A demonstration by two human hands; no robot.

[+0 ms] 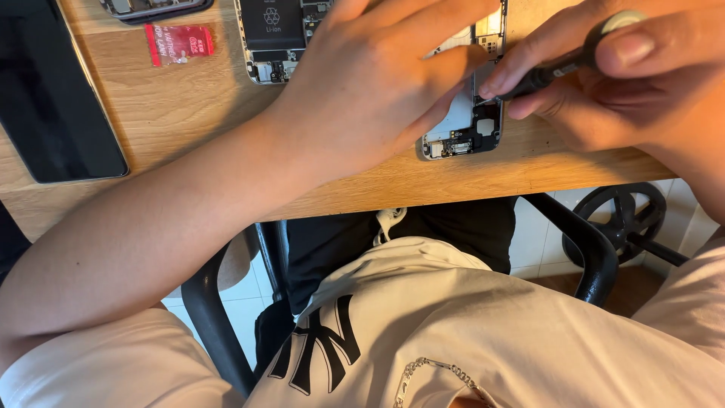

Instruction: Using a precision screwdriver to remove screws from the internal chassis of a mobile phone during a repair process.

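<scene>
Phone (470,121) lies opened at tabletop (189,113) front edge, screen off, innards bare; bottom board seated, screws too small to tell. Left hand (370,83) flat over phone, fingers spread, pinning it, grip holds nothing. Right hand (634,75) right of phone, grip pinched on screwdriver (559,69), fingertip capping its end, tip down inside phone.
</scene>
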